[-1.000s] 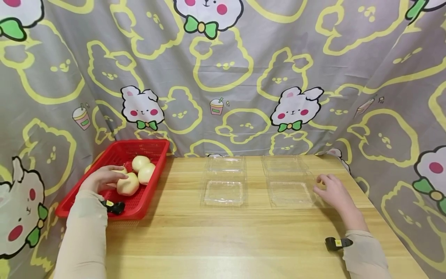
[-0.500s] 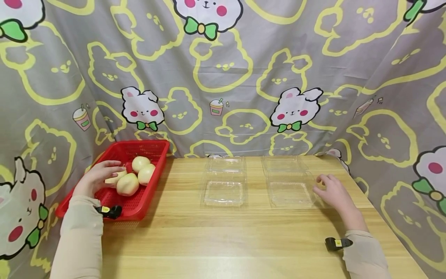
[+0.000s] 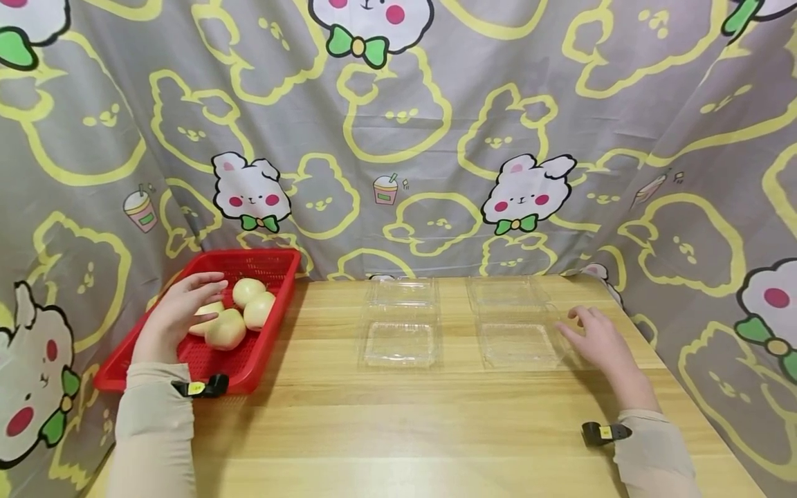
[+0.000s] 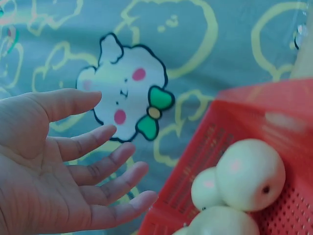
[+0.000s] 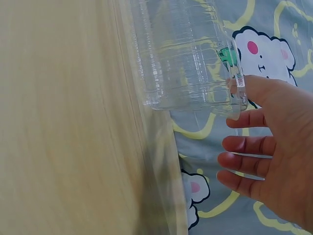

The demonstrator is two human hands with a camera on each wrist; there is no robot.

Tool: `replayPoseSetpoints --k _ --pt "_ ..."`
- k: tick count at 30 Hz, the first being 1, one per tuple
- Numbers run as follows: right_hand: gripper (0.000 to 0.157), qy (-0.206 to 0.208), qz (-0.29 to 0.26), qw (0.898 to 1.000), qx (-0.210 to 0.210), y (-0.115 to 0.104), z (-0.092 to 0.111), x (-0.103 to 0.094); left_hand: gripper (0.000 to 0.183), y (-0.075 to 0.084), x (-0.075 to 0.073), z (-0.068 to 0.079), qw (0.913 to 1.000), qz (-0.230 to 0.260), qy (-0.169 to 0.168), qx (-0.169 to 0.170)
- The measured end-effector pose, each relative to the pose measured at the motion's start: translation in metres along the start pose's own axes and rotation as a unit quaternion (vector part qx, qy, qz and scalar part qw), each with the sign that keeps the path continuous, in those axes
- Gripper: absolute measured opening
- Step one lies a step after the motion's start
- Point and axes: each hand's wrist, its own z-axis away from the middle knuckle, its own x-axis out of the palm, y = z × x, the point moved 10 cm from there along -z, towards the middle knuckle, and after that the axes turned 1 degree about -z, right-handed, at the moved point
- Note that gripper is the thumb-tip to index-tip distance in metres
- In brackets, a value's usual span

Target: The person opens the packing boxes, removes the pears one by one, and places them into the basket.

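My left hand (image 3: 174, 315) hovers over the left side of a red plastic basket (image 3: 283, 304), its fingers loosely spread and holding nothing. Several round, pale yellow fruits that look like pears (image 3: 225, 329) lie together in that basket; one is partly behind the hand. In the left wrist view the palm and separated fingers (image 4: 110, 185) are plain to see beside the fruits (image 4: 250, 175). My right hand (image 3: 598, 340) is by the right edge of a clear plastic clamshell box (image 3: 519, 342). Its thumb and index finger are at the box's corner (image 5: 195, 100), with relaxed fingers; firm contact cannot be told.
A second clear clamshell box (image 3: 400, 342) lies opened out to the left of the first. Both are on a wooden table (image 3: 398, 429). A grey patterned curtain (image 3: 423, 124) hangs behind and along both sides. The basket is close to the left curtain.
My left hand has drawn back from the fruits and risen slightly, its fingers spreading, so more fruit shows. The fruits stay in the basket. My right hand has hardly moved.
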Motion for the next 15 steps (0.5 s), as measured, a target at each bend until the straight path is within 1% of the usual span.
replayPoseSetpoints --k 3,5,11,15 --pt "0.054 -0.001 0.001 1.0 0.0 -0.001 0.001 0.001 0.017 0.004 0.004 0.004 0.9999 -0.003 0.009 0.005" --pt "0.055 -0.001 0.003 1.0 0.0 -0.002 0.002 0.0 0.022 0.007 0.008 0.006 0.9999 -0.007 0.012 0.007" --pt "0.057 0.007 0.012 1.0 0.0 -0.003 0.006 -0.012 0.054 0.017 0.027 0.009 0.9995 -0.011 0.017 0.026" --pt "0.061 0.018 0.015 1.0 -0.013 -0.01 0.006 -0.018 0.065 0.026 0.041 0.013 0.999 -0.005 0.03 0.033"
